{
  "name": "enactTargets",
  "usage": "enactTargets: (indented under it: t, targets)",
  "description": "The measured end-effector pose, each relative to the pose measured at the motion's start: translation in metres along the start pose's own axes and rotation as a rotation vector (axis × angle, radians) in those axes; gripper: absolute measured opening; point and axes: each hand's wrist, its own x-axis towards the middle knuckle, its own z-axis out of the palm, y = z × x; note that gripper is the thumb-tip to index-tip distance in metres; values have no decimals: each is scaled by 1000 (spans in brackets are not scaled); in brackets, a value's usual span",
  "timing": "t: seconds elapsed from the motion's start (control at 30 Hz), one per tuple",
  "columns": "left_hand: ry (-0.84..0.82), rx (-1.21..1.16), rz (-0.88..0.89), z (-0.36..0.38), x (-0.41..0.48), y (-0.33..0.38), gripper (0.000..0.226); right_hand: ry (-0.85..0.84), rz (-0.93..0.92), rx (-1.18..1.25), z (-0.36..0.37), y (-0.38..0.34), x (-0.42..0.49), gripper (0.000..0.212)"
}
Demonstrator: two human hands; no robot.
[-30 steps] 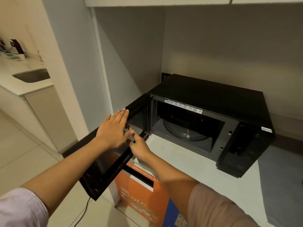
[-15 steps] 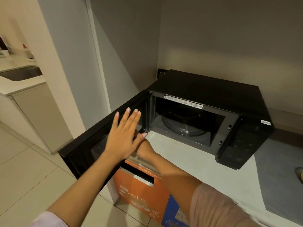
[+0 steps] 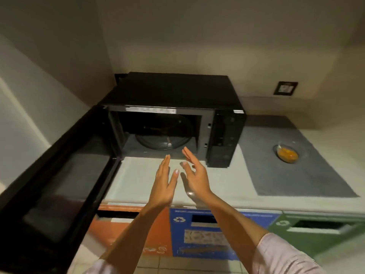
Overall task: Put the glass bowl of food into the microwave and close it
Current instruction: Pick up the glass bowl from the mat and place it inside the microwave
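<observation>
On the grey mat (image 3: 296, 175), right of the microwave (image 3: 177, 99), sits the glass bowl (image 3: 288, 153) — both hands' fingers spread, empty; reaching across risks bumping the open door (image 3: 59, 175) — or spilling.

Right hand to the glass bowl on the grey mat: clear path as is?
Probably yes. The right hand is open and empty over the counter; the glass bowl sits alone on the grey mat, right of the microwave, with nothing between them.
</observation>
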Motion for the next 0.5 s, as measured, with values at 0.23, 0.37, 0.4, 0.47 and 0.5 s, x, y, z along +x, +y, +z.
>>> enactTargets:
  t: [0.23, 0.37, 0.4, 0.47, 0.5]
  targets:
    - [-318, -6, 77, 128, 45, 27, 53, 401, -8, -16, -135, 24, -4, 35]
    - [-403, -86, 116, 200, 70, 61, 53, 516, 21, -31, -215, 42, 4, 35]
    - [-411, -89, 121, 214, 76, 69, 53, 542, 30, -45, -231, 46, 6, 36]
    - [-426, -66, 132, 247, 91, 88, 55, 588, 61, -71, -269, 57, 11, 38]
    - [-434, -56, 139, 261, 99, 97, 56, 605, 76, -80, -285, 63, 14, 38]
